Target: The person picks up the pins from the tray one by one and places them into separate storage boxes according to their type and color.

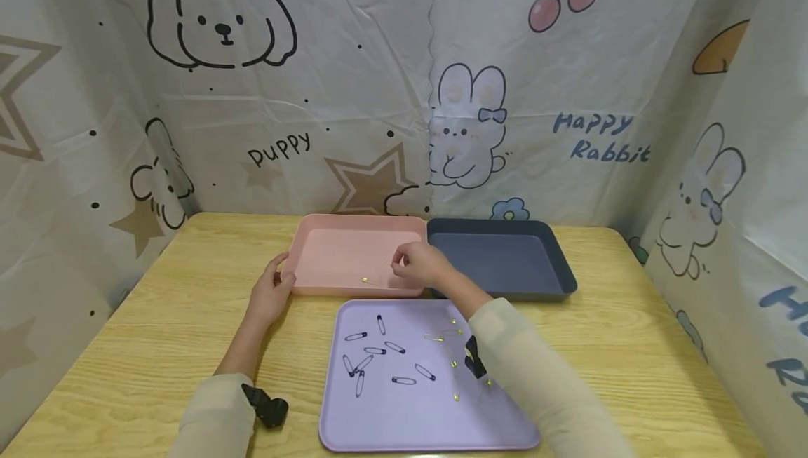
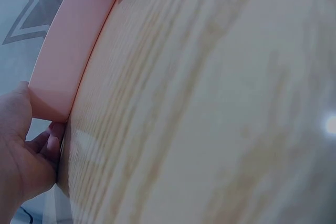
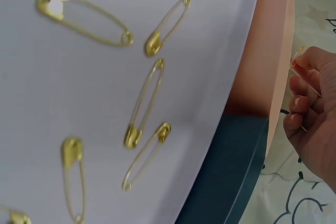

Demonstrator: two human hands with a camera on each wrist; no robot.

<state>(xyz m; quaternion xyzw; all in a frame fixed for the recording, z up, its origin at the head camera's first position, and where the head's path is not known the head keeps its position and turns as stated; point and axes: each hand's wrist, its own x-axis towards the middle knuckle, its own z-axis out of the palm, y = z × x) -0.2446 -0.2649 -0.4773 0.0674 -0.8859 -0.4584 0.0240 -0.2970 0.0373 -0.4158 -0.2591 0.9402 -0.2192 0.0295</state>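
**Gold pin poised over the pink tray's right end**

From where I stand, the left hand [image 1: 271, 297] has its grip curled round the pink tray [image 1: 334, 254] at eight o'clock; light pressure there should keep it from skating on the tabletop [image 1: 126, 367]. At five o'clock from it sits the purple tray [image 1: 391, 423], with black-headed pins [image 1: 363, 335] spread mostly around nine to eleven. Inside the pink tray, near six o'clock, lies a loose gold pin [image 1: 365, 280].

The right hand [image 1: 421, 264], at about four o'clock over that tray, has thumb and fingertips closed on a held gold pin [image 3: 300, 51]. I'd lower it near the floor before parting them, so the light wire doesn't bounce, and lift the sleeve [image 1: 524, 353] clear of the remaining gold pins [image 3: 152, 44], between one and three on the purple tray. The dark tray [image 1: 499, 261] stands at three, just beside the pink one.
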